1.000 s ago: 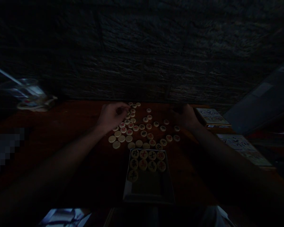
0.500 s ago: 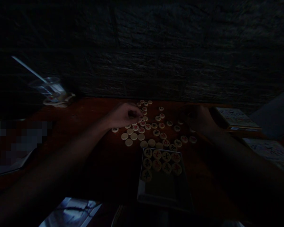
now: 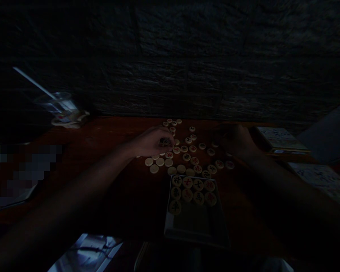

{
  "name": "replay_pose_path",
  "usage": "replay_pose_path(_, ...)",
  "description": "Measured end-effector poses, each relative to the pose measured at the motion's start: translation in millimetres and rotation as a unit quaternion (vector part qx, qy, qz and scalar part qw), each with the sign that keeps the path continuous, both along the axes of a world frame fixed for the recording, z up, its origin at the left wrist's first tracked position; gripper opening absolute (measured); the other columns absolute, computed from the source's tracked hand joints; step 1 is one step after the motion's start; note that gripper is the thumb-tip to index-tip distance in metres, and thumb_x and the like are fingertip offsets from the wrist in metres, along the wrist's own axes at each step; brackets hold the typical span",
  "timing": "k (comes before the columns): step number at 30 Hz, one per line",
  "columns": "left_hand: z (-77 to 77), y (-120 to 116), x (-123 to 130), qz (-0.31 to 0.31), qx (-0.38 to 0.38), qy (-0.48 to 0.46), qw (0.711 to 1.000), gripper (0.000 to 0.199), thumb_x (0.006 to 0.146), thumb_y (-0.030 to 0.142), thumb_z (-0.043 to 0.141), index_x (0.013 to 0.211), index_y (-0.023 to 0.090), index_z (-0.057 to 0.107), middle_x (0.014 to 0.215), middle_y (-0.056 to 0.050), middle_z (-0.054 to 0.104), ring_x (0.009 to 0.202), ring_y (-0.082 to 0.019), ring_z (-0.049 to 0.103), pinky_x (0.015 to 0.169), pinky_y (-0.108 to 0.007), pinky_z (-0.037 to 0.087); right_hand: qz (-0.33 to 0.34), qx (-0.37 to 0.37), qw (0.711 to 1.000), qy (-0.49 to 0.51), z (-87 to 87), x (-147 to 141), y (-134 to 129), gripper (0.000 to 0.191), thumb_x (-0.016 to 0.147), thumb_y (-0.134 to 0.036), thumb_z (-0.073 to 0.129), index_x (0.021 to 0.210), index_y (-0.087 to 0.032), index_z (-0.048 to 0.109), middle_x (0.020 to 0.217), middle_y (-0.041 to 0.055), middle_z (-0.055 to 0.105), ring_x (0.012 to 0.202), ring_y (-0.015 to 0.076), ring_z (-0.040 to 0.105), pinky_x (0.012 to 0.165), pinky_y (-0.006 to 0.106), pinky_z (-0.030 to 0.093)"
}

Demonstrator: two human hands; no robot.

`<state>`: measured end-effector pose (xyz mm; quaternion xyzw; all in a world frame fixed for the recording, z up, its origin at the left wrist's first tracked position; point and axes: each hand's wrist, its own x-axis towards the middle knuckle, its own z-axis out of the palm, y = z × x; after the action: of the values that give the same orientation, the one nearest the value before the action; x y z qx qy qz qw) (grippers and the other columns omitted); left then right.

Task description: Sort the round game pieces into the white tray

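Note:
Round pale pieces with red or black characters lie scattered on the dark wooden table [image 3: 116,128]; several, like one piece [image 3: 160,162], show blank faces. My left hand [image 3: 158,141] is over the left part of the spread, fingers curled together, a piece seemingly within their curve; what the fingertips pinch is hidden. To the right, my right hand [image 3: 234,139] rests low beside the pieces, its fingers lost in shadow. Nearer me, an open box [image 3: 170,226] holds rows of pieces at its far end, with a lone black-marked piece [image 3: 175,207] starting the third row.
A clear cup with a straw [image 3: 64,105] stands at the back left on a holder. Two patterned boxes lie at the right, one farther back [image 3: 282,138] and one nearer [image 3: 320,177]. A dark stone wall [image 3: 170,75] rises behind the table. Something bright [image 3: 85,253] shows at the bottom left.
My left hand has moved slightly right, over pieces that showed before. My right hand has hardly moved. The box's pieces are unchanged.

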<state>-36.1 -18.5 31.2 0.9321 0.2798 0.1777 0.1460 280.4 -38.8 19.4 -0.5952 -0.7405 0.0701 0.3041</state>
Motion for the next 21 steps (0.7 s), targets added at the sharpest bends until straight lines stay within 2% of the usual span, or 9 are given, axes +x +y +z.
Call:
replay_pose_path(6, -5.4, -1, 0, 0.029, 0.001, 0.013, 1.000, 0.015, 0.089, 0.023, 0.068, 0.104, 0.022, 0.072, 0.102, -0.004, 0.075, 0.098, -0.021, 0.068, 0.087, -0.035, 0.049, 0.003, 0.013, 1.000, -0.012, 0.1, -1, -1, 0.019, 0.081, -0.019, 0.064, 0.089, -0.019, 0.081, 0.089, 0.0090, 0.081, 0.076, 0.0261, 0.074, 0.067, 0.033, 0.053)
replay_pose_path(9, -6.1, 0, -2, 0.017, 0.004, 0.002, 1.000, 0.021, 0.093, 0.024, 0.064, 0.113, 0.023, 0.072, 0.109, -0.006, 0.072, 0.104, -0.021, 0.066, 0.089, -0.035, 0.050, 0.012, 0.028, 0.999, -0.009, 2.0, -3, -3, 0.022, 0.079, -0.018, 0.063, 0.091, -0.018, 0.081, 0.088, 0.0095, 0.081, 0.075, 0.0257, 0.073, 0.066, 0.032, 0.054)
replay_pose_path(13, -5.8, -1, 1, 0.034, -0.037, -0.075, 0.996, 0.020, 0.094, 0.030, 0.065, 0.109, 0.022, 0.075, 0.105, -0.007, 0.071, 0.096, -0.019, 0.069, 0.078, -0.031, 0.054, 0.023, 0.050, 0.998, 0.011, 6.8, -14, -12, 0.025, 0.079, -0.017, 0.063, 0.094, -0.017, 0.082, 0.093, 0.0097, 0.081, 0.078, 0.0260, 0.074, 0.071, 0.034, 0.055)
replay_pose_path(15, -7.3, -5, 9, 0.060, -0.099, -0.157, 0.981, 0.019, 0.090, 0.031, 0.071, 0.104, 0.020, 0.076, 0.100, -0.006, 0.075, 0.090, -0.019, 0.071, 0.074, -0.030, 0.056, 0.049, 0.047, 0.996, 0.051, 7.8, -24, -21, 0.024, 0.083, -0.020, 0.062, 0.097, -0.017, 0.082, 0.094, 0.0087, 0.081, 0.079, 0.0249, 0.074, 0.070, 0.033, 0.055)
replay_pose_path(17, -10.3, -12, 20, 0.087, -0.166, -0.244, 0.951, 0.021, 0.085, 0.030, 0.076, 0.104, 0.019, 0.076, 0.100, -0.006, 0.079, 0.088, -0.019, 0.074, 0.074, -0.030, 0.059, 0.093, 0.021, 0.990, 0.101, 7.3, -36, -31, 0.023, 0.090, -0.026, 0.062, 0.100, -0.019, 0.081, 0.093, 0.0069, 0.081, 0.079, 0.0227, 0.075, 0.069, 0.031, 0.055)
replay_pose_path(19, -14.0, -19, 31, 0.106, -0.216, -0.307, 0.921, 0.027, 0.084, 0.031, 0.079, 0.108, 0.019, 0.077, 0.104, -0.007, 0.080, 0.089, -0.021, 0.076, 0.074, -0.032, 0.062, 0.141, -0.010, 0.979, 0.144, 5.9, -48, -40, 0.023, 0.094, -0.032, 0.062, 0.103, -0.022, 0.080, 0.098, 0.0050, 0.081, 0.083, 0.0210, 0.076, 0.071, 0.029, 0.056)
replay_pose_path(21, -17.1, -27, 41, 0.122, -0.243, -0.334, 0.903, 0.033, 0.087, 0.036, 0.077, 0.116, 0.020, 0.076, 0.103, -0.008, 0.081, 0.085, -0.022, 0.077, 0.069, -0.033, 0.063, 0.176, -0.032, 0.967, 0.180, 4.4, -57, -47, 0.023, 0.095, -0.034, 0.064, 0.109, -0.024, 0.079, 0.103, 0.0039, 0.081, 0.088, 0.0201, 0.076, 0.075, 0.029, 0.057)
